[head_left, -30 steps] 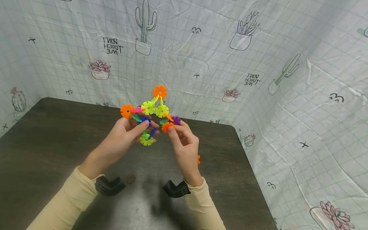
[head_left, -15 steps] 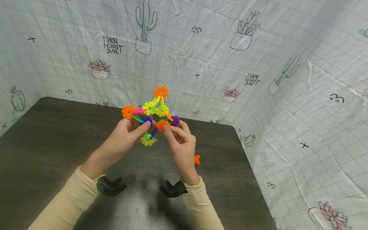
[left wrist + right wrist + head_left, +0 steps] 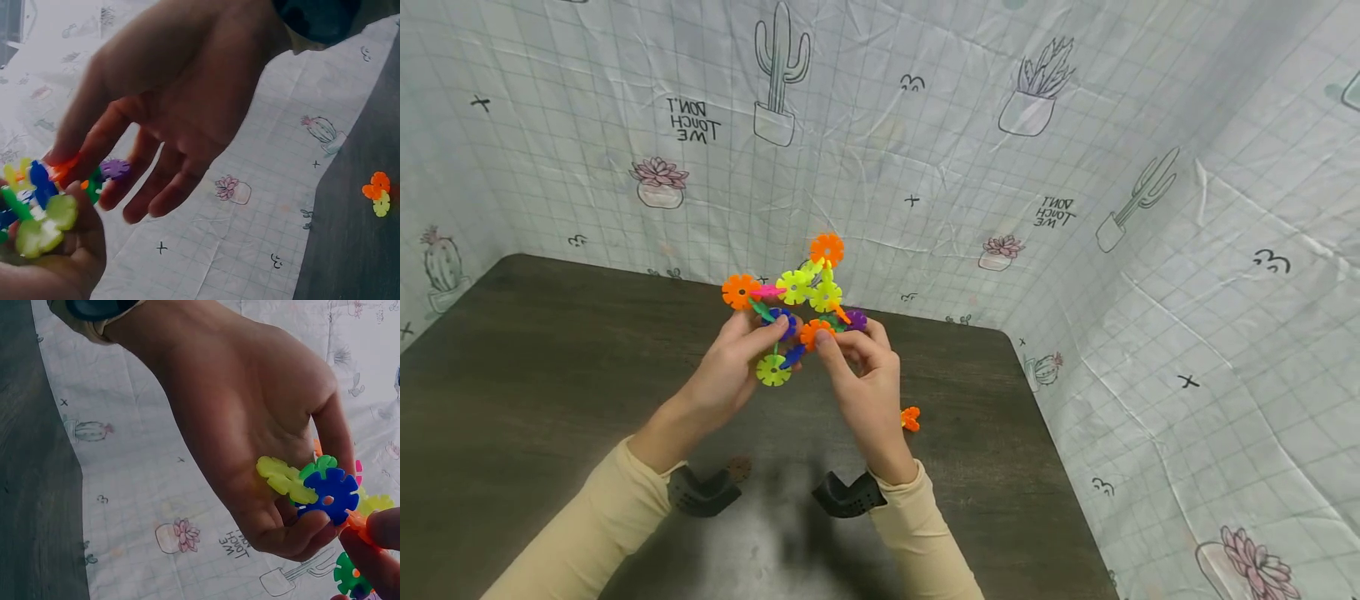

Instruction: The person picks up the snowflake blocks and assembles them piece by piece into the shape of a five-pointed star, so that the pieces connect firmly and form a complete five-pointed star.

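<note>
A loop of interlocking flower-shaped plastic discs (image 3: 793, 287) is held up above the table, in orange, yellow, pink, green, blue and purple. My left hand (image 3: 718, 371) grips its left part, the thumb lying on a blue disc (image 3: 790, 326). A yellow disc (image 3: 773, 371) hangs below this hand's fingers. With thumb and fingers, my right hand (image 3: 871, 387) pinches an orange disc (image 3: 812, 334), close to a second blue disc (image 3: 331, 495). Whether the orange and blue discs are joined, I cannot tell. Behind the right fingers shows a purple disc (image 3: 855, 321).
On the dark table (image 3: 985, 433), an orange piece (image 3: 911, 418) lies right of my right wrist; the left wrist view shows a yellow disc (image 3: 381, 204) against it. A brown disc (image 3: 740, 468) lies near my left wrist mount. A cactus-print cloth (image 3: 865, 150) stands behind.
My right hand has moved left, bringing its orange disc closer to the blue discs in my left hand. The loop's top has sunk slightly and shifted right.
</note>
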{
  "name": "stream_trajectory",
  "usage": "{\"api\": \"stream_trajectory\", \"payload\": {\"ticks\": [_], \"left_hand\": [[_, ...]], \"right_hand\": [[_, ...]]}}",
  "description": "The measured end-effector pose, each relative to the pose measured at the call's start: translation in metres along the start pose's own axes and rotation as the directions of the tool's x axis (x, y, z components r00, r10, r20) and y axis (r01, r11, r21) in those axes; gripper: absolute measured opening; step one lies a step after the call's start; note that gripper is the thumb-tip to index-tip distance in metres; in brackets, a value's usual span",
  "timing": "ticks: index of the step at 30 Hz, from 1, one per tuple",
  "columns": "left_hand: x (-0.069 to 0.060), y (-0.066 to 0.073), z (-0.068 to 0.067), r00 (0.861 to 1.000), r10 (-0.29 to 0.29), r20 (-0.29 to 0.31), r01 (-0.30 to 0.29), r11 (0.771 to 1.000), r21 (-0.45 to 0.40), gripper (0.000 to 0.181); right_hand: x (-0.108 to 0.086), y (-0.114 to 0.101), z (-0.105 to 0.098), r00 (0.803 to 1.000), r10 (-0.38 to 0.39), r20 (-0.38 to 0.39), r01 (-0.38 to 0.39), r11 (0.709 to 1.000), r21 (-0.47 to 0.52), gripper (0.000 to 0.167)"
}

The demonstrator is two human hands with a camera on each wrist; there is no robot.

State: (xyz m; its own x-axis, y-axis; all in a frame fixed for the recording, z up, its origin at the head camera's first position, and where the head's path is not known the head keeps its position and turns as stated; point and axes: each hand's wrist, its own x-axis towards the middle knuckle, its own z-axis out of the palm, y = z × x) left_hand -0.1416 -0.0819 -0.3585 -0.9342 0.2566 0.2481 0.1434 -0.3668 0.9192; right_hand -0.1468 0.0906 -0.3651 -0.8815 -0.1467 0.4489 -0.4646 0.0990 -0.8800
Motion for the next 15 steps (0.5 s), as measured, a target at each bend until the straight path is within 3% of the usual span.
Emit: {"api": "stream_trajectory", "payload": {"ticks": [3, 9, 12, 15], "left_hand": [[-0.0001, -0.0022, 0.0020, 0.999, 0.013, -0.041, -0.014, 1.000, -0.015, 0.024], [-0.0005, -0.0024, 0.0023, 0.994, -0.041, -0.100, 0.039, 0.999, -0.022, 0.024], [-0.0001, -0.0029, 0.0002, 0.997, -0.027, -0.066, 0.028, 0.999, 0.017, 0.029], [0.0001, -0.0039, -0.0051, 1.000, -0.008, 0.005, 0.008, 0.997, 0.075, 0.042]], "right_hand": [[-0.0013, 0.0009, 0.0030, 1.000, 0.020, 0.002, -0.019, 1.000, -0.008, 0.023], [-0.0018, 0.0024, 0.0070, 0.999, 0.034, 0.006, -0.033, 0.999, -0.043, 0.023], [-0.0018, 0.0035, 0.0072, 1.000, 0.020, 0.003, -0.019, 0.998, -0.068, 0.022], [-0.0015, 0.0033, 0.0064, 1.000, 0.001, -0.002, -0.001, 0.995, -0.096, 0.021]]}}
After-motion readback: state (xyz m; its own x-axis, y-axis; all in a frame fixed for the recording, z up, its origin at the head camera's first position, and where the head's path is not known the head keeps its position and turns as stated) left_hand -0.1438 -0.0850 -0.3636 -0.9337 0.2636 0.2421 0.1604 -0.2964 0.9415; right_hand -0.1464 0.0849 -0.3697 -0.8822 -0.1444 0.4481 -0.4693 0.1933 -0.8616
